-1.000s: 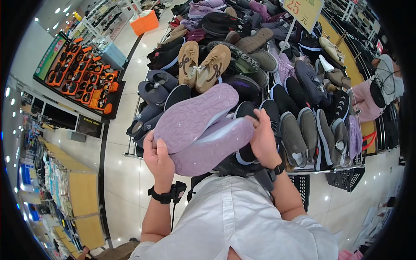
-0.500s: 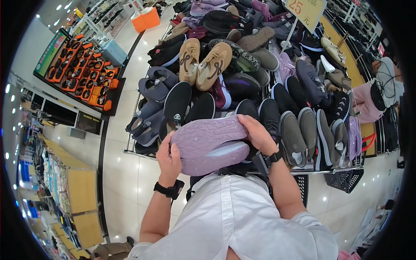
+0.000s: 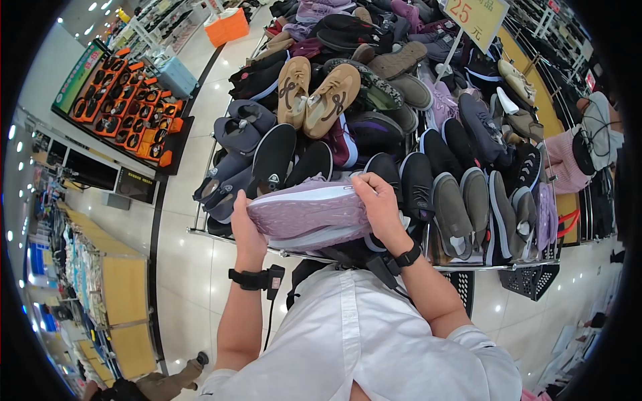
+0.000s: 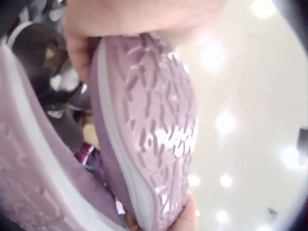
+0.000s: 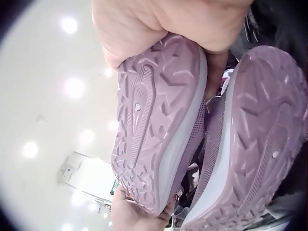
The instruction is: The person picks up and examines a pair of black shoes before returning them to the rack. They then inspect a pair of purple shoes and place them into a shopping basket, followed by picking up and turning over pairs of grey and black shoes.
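Two purple shoes (image 3: pixel 307 217) with pale midsoles are held side by side above the rack's front edge, their patterned soles tilted toward the wearer. At the left end, the left hand (image 3: pixel 247 227) grips the nearer-to-rack shoe. The right hand (image 3: pixel 380 204) pinches the other end of that shoe, thumb over the sole. In the left wrist view the left hand (image 4: pixel 139 19) curls round one end of the sole (image 4: pixel 154 110). The right wrist view shows the right hand (image 5: pixel 168 29) wrapped round the end of one sole (image 5: pixel 154 110), with the second shoe (image 5: pixel 260 130) beside it.
Rows of shoes (image 3: pixel 451 207) and a heap behind fill the rack; tan shoes (image 3: pixel 330 100) lie on top. A price sign (image 3: pixel 476 20) stands at the back. Black baskets (image 3: pixel 529 281) are below right. An orange display (image 3: pixel 127 110) stands left, and another person's legs (image 3: pixel 167 384) show lower left.
The shoes have turned from showing their soles broadly to a flatter, more edge-on tilt, with the upper shoe's pale midsole now visible. The right hand has shifted left with them.
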`<state>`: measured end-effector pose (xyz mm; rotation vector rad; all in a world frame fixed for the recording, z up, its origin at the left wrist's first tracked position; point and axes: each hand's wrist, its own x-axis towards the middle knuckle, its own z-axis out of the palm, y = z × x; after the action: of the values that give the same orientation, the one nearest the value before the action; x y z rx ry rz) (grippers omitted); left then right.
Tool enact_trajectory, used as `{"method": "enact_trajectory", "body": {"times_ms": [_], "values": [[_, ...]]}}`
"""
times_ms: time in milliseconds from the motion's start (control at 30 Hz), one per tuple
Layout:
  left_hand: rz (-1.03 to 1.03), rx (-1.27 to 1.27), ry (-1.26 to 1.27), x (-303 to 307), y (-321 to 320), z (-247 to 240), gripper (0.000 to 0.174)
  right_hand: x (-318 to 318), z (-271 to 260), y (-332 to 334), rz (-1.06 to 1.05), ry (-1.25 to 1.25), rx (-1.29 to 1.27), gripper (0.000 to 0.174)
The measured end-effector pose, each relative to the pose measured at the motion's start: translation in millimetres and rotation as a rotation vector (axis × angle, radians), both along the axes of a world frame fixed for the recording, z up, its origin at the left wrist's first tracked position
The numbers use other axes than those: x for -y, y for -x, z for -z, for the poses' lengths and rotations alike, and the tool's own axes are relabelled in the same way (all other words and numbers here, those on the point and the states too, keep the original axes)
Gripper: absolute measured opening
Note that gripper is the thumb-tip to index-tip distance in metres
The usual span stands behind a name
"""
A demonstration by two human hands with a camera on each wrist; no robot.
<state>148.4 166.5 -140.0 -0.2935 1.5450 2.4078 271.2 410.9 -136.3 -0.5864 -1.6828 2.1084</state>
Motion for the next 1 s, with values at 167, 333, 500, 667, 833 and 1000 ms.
{"method": "enact_trajectory", "body": {"times_ms": [167,333,500,667,833,1000], "values": [[-0.010,-0.014,0.082,-3,-3,-44,0.026,-2,-20,-9,-0.051,-0.023,-0.083,0.022],[0.154,-0.332,0.093,-8,-12,-62,0.031,-10,-38,-12,-0.033,-0.080,-0.256,0.020],[0.174,-0.441,0.026,-14,-14,-65,0.033,-22,-67,-21,-0.065,-0.274,-0.387,0.014],[0.315,-0.554,-0.033,-15,-16,-75,0.034,-28,-73,-25,-0.127,-0.296,-0.480,0.012],[0.280,-0.614,0.026,-22,-23,-81,0.036,-25,-74,-29,-0.101,-0.318,-0.481,0.012],[0.197,-0.613,0.095,-21,-25,-84,0.037,-20,-70,-32,-0.025,-0.280,-0.447,0.015]]}}
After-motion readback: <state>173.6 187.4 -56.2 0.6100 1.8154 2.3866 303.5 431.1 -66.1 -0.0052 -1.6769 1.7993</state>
